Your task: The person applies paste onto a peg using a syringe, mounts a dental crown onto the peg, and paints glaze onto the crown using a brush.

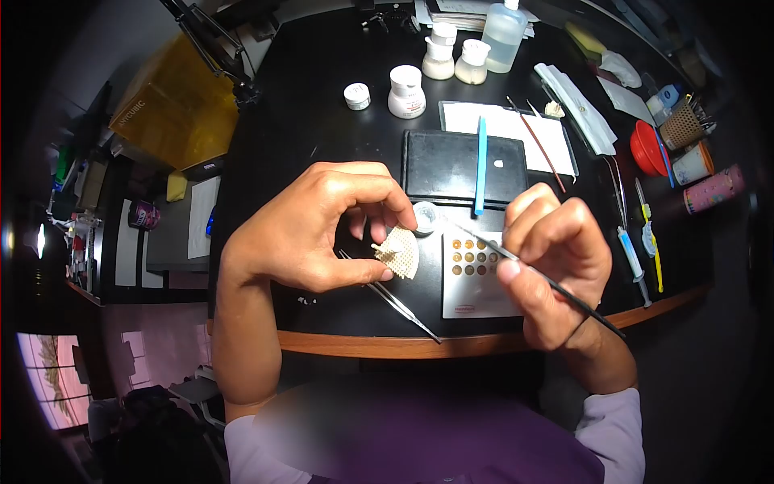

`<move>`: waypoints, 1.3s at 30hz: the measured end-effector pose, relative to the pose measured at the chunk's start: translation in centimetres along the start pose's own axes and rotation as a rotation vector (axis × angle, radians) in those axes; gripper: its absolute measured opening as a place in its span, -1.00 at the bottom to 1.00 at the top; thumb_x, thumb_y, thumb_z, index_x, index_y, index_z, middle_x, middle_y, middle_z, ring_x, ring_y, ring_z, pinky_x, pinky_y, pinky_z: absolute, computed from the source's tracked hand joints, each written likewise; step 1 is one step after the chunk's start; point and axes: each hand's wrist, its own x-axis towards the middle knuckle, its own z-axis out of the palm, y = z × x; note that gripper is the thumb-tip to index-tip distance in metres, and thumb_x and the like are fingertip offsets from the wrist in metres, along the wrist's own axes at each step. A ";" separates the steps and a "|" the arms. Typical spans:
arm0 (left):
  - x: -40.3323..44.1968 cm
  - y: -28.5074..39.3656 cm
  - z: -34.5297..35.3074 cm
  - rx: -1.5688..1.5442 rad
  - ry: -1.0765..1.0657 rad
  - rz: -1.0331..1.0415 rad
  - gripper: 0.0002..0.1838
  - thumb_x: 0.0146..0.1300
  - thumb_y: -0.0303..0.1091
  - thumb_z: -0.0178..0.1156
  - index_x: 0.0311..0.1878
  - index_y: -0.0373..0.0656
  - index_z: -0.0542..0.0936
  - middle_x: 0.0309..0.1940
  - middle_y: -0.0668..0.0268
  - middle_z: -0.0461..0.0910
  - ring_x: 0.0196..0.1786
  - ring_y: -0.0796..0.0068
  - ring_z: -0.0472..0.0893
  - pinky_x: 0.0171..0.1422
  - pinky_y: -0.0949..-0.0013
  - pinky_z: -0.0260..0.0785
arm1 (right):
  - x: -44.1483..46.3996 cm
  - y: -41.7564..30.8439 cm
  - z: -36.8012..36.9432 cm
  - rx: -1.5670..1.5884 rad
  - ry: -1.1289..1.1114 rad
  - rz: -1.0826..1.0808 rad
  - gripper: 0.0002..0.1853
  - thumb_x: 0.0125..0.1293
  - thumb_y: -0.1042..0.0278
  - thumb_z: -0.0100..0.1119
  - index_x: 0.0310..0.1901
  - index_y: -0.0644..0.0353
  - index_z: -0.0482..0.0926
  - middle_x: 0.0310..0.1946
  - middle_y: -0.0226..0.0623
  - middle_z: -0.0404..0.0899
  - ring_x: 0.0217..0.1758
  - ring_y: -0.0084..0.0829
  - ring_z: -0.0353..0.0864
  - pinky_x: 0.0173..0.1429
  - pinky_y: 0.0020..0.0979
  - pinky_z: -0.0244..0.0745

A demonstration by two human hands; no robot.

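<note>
My left hand (pixel 322 226) pinches a cream-coloured honeycomb-textured piece (pixel 402 256) between thumb and fingers; a small pale peg stands out from it. In my right hand (pixel 556 262) is a thin dark brush (pixel 564 293), held like a pen, its tip pointing left toward a small round glass dish (pixel 425 216). Below that tip lies a white palette (pixel 476 302) with rows of small brown and gold wells, partly hidden by my right hand. Metal tweezers (pixel 403 309) rest beside my left wrist near the table's front edge.
Behind my hands lie a black case (pixel 459 165) and a blue stick (pixel 481 165). White jars (pixel 406 95) and a clear bottle (pixel 502 39) stand at the back. At the right are a red bowl (pixel 648 149), a syringe (pixel 634 262) and a pink cylinder (pixel 714 189).
</note>
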 end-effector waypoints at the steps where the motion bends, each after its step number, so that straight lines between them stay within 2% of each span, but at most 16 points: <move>1: 0.0 0.0 0.0 -0.039 0.000 0.005 -0.54 -0.09 -0.47 0.61 -0.03 -0.27 0.75 -0.13 0.29 0.67 -0.20 0.54 0.64 -0.11 0.45 0.52 | -0.1 0.1 -0.1 -0.015 -0.048 -0.044 -0.82 0.16 0.65 0.30 -0.19 0.29 0.57 -0.35 -0.25 0.62 -0.26 -0.36 0.54 -0.02 -0.31 0.46; 2: 0.0 0.2 -0.1 -0.058 -0.028 -0.017 -0.53 -0.06 -0.51 0.61 0.00 -0.30 0.74 -0.08 0.26 0.66 -0.14 0.53 0.66 -0.01 0.45 0.59 | -0.2 -0.1 0.0 -0.034 -0.073 -0.042 -0.82 0.14 0.63 0.31 -0.20 0.31 0.60 -0.39 -0.25 0.65 -0.19 -0.30 0.59 0.07 -0.27 0.50; 5: 0.1 0.0 0.2 -0.150 -0.046 -0.040 -0.52 -0.01 -0.51 0.61 0.04 -0.30 0.73 -0.03 0.25 0.65 -0.06 0.52 0.70 0.07 0.43 0.63 | -0.9 -0.2 1.3 -0.036 -0.026 -0.023 -0.83 0.08 0.62 0.34 -0.26 0.29 0.62 -0.46 -0.29 0.68 -0.04 -0.19 0.70 0.25 -0.12 0.58; 8: 0.3 -0.1 0.5 -0.215 -0.057 -0.020 -0.52 0.03 -0.52 0.61 0.07 -0.30 0.73 0.02 0.24 0.64 0.02 0.48 0.72 0.14 0.40 0.65 | -1.3 0.3 0.5 -0.020 -0.152 -0.066 -0.85 0.20 0.65 0.26 -0.24 0.26 0.51 -0.38 -0.24 0.62 0.29 -0.03 0.56 0.45 0.16 0.64; 17: 0.4 -0.3 1.1 -0.330 -0.053 0.010 -0.49 0.04 -0.52 0.62 0.11 -0.31 0.72 0.05 0.21 0.63 0.07 0.44 0.73 0.20 0.38 0.65 | -1.1 0.3 1.5 -0.045 -0.148 -0.131 -0.83 0.05 0.68 0.21 -0.32 0.26 0.49 -0.47 -0.24 0.56 0.19 0.05 0.68 0.36 0.09 0.71; 29: 0.5 -0.2 1.1 -0.301 -0.050 0.014 -0.48 0.04 -0.50 0.64 0.11 -0.34 0.71 0.05 0.18 0.65 0.07 0.43 0.74 0.20 0.35 0.66 | -1.0 0.6 1.5 -0.125 -0.131 -0.198 -0.79 0.02 0.68 0.27 -0.31 0.24 0.50 -0.47 -0.27 0.58 0.08 0.07 0.75 0.20 -0.02 0.70; 39: 0.4 -0.2 1.2 -0.326 -0.036 0.011 -0.48 0.05 -0.50 0.63 0.11 -0.35 0.70 0.06 0.17 0.64 0.06 0.42 0.74 0.19 0.34 0.66 | -0.9 0.4 1.8 -0.164 -0.120 -0.221 -0.74 -0.06 0.75 0.29 -0.34 0.23 0.49 -0.45 -0.26 0.59 0.07 0.07 0.76 0.14 -0.04 0.71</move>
